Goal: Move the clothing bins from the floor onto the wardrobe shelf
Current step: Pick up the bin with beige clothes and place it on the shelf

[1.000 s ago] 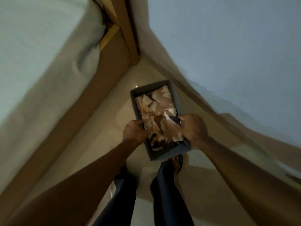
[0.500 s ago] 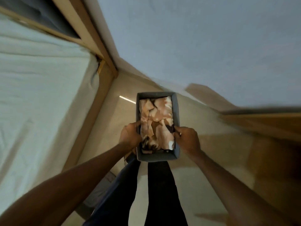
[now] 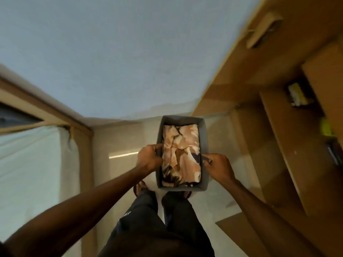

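The bin (image 3: 203, 140) of folded clothes (image 3: 181, 154) is off the floor, carried level. Left hand (image 3: 148, 158) and right hand (image 3: 219, 166) clamp opposite long walls, balancing the load. The wardrobe (image 3: 278, 145) stands right.

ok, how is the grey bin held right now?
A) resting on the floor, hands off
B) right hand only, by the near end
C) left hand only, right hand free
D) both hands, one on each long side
D: the left hand grips one long side of the grey bin and the right hand the other, with the bin carried above the feet and the patterned clothes inside.
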